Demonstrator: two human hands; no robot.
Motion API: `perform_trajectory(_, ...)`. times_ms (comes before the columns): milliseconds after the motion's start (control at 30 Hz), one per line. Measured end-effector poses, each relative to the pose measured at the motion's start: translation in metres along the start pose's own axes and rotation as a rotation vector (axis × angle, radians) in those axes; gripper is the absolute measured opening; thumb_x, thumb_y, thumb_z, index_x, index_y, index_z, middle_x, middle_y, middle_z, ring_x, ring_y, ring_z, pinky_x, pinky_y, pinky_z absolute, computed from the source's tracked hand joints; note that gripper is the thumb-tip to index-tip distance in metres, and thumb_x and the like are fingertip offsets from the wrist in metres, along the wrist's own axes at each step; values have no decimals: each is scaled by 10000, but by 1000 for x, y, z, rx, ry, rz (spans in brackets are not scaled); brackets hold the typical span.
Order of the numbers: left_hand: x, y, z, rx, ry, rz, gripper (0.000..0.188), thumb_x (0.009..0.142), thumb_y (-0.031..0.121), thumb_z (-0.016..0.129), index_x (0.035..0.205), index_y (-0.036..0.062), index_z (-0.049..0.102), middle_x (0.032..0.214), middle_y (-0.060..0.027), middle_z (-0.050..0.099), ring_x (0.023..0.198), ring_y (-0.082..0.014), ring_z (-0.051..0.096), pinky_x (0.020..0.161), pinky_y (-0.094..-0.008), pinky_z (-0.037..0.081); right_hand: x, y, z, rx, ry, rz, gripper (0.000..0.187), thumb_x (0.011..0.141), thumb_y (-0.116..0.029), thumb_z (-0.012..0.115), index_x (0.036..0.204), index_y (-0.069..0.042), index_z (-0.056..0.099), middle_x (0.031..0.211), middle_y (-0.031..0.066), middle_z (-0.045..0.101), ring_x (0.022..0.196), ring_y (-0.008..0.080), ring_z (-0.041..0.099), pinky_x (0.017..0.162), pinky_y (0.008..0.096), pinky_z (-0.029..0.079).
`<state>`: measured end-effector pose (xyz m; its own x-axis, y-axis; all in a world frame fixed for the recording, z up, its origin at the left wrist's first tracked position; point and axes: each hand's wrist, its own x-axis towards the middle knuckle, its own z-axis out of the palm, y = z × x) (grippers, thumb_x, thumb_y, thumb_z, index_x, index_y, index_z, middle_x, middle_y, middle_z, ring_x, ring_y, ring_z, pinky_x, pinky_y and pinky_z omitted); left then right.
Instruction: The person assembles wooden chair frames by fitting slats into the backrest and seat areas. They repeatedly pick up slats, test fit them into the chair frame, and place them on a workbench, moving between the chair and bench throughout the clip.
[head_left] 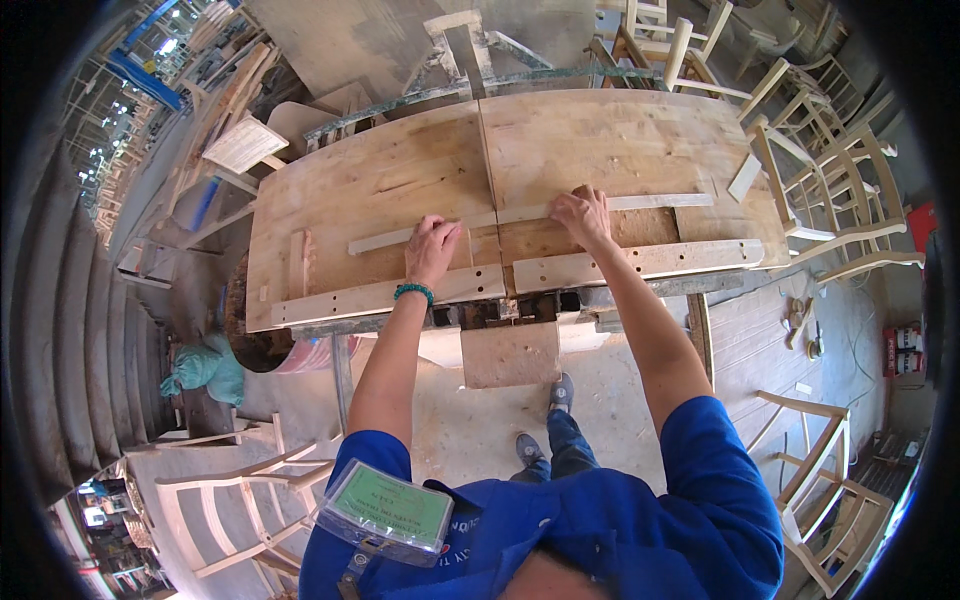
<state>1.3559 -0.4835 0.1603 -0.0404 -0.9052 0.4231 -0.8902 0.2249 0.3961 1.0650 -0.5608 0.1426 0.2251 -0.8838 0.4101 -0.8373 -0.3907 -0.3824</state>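
Note:
A long, thin wooden strip lies crosswise over the wooden workbench top. My left hand has its fingers curled around the strip left of the middle. To the right of the bench's centre seam, my right hand pinches the same strip, its thumb and fingertips partly hidden. Nearer to me, a left drilled wooden rail and a right drilled wooden rail run along the bench's front edge. A green bead bracelet circles my left wrist.
Short wood pieces lie at the bench's left end and right end. A wooden board juts out below the front edge. Wooden chair frames crowd the right, with another frame at lower left. A green bag sits left.

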Motion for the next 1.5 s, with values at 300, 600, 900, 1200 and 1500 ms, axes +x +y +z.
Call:
perform_trajectory(300, 5, -21, -5, 67, -36, -87, 391, 809, 420, 656, 1139, 218, 597, 1145, -82, 560, 1103, -273, 499, 934, -460, 349, 6, -2, -6, 18, -108, -116, 335, 711, -249, 731, 1036, -228, 654, 1035, 73, 571, 1031, 285, 496, 937, 412, 344)
perform_trajectory(600, 24, -35, 5, -18, -117, -137, 389, 744, 490, 700, 1007, 210, 633, 1039, -52, 557, 1048, -266, 500, 932, -459, 298, 20, 8, -2, -48, -224, -325, 314, 763, -131, 632, 1070, -190, 597, 944, 87, 563, 963, 269, 535, 816, 408, 451)
perform_trajectory(900, 47, -57, -2, -108, -172, -183, 254, 794, 374, 689, 850, 142, 604, 848, -41, 614, 840, -250, 578, 843, -431, 347, 10, -6, -43, -134, -378, -486, 264, 778, -65, 565, 1014, -181, 593, 848, 52, 545, 853, 230, 573, 740, 357, 473)
perform_trajectory(1200, 173, 38, -58, -1032, -297, -364, 183, 942, 205, 545, 984, 34, 494, 993, -142, 666, 856, -209, 670, 688, -320, 544, 41, 26, -119, 178, -477, -94, 332, 845, -261, 636, 1158, -161, 585, 987, 102, 643, 956, 245, 620, 880, 368, 458)
perform_trajectory(1500, 163, 171, -35, -1518, -545, -478, 286, 949, 207, 529, 1185, 55, 476, 1260, -188, 543, 1085, -277, 592, 909, -356, 493, -26, -67, -141, 1522, -490, 559, 356, 974, -294, 491, 1232, -51, 530, 826, 12, 597, 770, 87, 576, 698, 255, 495)
